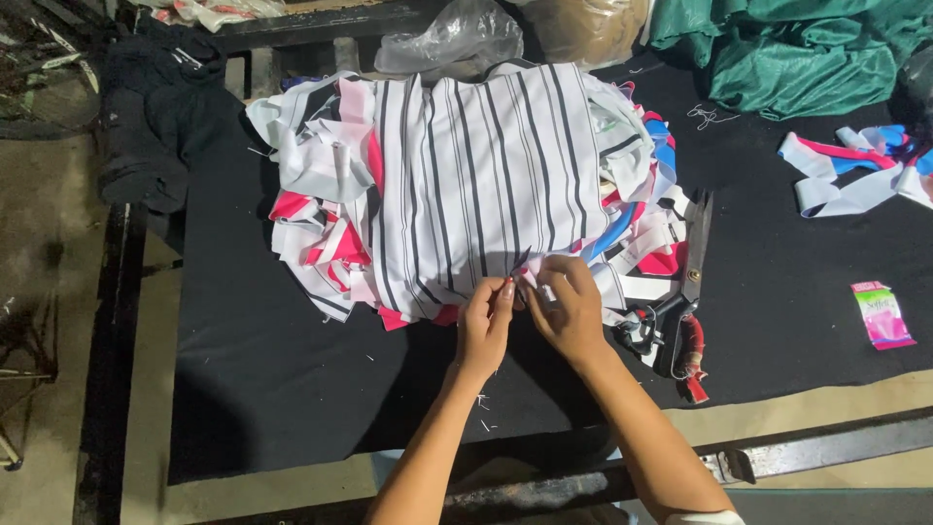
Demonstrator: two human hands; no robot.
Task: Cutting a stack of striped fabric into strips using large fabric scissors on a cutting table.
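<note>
Striped fabric piece [491, 185]: one, white with thin dark stripes, lying on top of the heap, centre of the surface [253, 350]. Both hands work at its near edge. Left hand [484, 326]: fingers drawn together, pinching the fabric edge. Right hand [569, 309]: fingers curled, pinching the same edge just beside the left; the two hands touch.

Fabric heap [330, 243]: one pile of cut pieces in white, pink, blue and striped, under the top piece; individual count cannot be told.

Scissors [685, 301]: one large pair, dark blades, red-wrapped handle, just right of the right hand, blades pointing far.

Small pink packet [882, 314]: one, near right on the surface.

Loose strip bundle [855, 170]: one, white, pink and blue, far right.

Green cloth [787, 49]: one bunched mass, far right.

Clear plastic bag [452, 39]: one, far centre.

Dark garment [151, 107]: one, far left, hanging over the edge.
</note>
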